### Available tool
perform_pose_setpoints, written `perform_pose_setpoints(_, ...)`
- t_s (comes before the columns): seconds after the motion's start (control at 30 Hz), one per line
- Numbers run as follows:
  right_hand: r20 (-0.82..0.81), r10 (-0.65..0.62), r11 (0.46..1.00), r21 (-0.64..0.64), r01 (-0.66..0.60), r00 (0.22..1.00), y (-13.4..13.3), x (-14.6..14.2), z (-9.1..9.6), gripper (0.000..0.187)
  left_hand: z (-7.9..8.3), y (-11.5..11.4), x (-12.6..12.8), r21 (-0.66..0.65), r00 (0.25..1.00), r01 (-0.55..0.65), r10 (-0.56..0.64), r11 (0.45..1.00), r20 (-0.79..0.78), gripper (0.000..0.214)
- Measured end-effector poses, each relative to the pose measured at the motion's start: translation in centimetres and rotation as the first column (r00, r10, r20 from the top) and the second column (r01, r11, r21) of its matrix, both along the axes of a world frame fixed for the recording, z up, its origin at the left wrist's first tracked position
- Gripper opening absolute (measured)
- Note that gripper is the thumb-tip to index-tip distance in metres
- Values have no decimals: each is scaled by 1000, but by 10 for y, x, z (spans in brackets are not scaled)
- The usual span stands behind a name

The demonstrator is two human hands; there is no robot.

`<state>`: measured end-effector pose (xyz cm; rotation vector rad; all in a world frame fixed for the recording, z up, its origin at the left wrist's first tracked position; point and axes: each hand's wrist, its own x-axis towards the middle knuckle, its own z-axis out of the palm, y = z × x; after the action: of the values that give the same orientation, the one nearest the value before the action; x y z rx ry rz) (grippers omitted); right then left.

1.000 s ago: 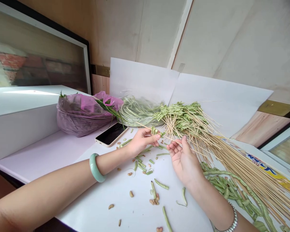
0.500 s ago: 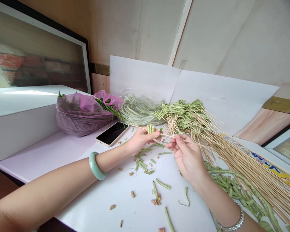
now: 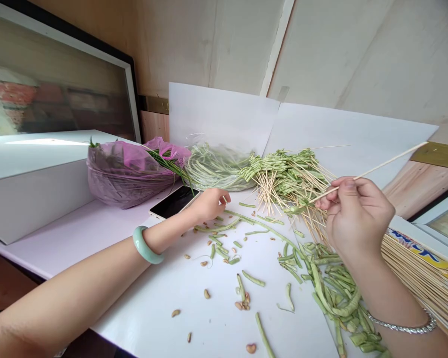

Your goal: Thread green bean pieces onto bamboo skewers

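Observation:
My right hand (image 3: 358, 209) pinches a thin bamboo skewer (image 3: 390, 161) that slants down to the left. Green bean pieces (image 3: 298, 207) show at its lower end, against the pile of skewered green beans (image 3: 283, 171). My left hand (image 3: 212, 203), with a pale green bangle on its wrist, hovers over the white table near the phone. Its fingers are curled, and what they hold, if anything, is hidden. Below it lie cut bean pieces (image 3: 220, 251) and small brown seeds. A long green bean (image 3: 271, 228) stretches from near my left hand toward the right.
A purple plastic bag (image 3: 130, 174) of greens and a clear bag (image 3: 216, 166) of long beans stand at the back. The phone (image 3: 173, 201) lies before them. Many bare skewers (image 3: 414, 263) and a heap of cut beans (image 3: 343, 283) are at the right.
My right hand has moved right, carrying the skewer away from my left hand. The upright bean pieces no longer show in my left hand, which has shifted slightly left with fingers curled.

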<state>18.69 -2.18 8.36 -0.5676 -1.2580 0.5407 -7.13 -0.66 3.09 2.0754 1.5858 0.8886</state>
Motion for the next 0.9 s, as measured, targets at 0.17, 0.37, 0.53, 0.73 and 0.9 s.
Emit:
perform_pose_setpoints(0.17,144,91,992,-99,-77,985,-4,-4,-3,23,10,-7,0,34,965,0,9,999,-262,21)
perform_pose_setpoints(0.37,251,176,976,-171,-136,952,-14,-15,-7,31,35,-19,-1,-197,839,329,-382,923,-388,15)
perform_pose_setpoints(0.53,313,183,977,-163,-137,932,-22,-25,-14,32,42,-27,1,-429,702,455,-611,780,-366,15)
perform_pose_setpoints(0.73,415,127,991,-88,-100,901,-30,-32,-21,27,38,-27,2,-443,697,412,-589,796,-410,22)
perform_pose_setpoints(0.9,379,32,999,14,-40,925,-31,-36,-23,25,37,-27,0,-398,693,370,-535,839,-483,25)
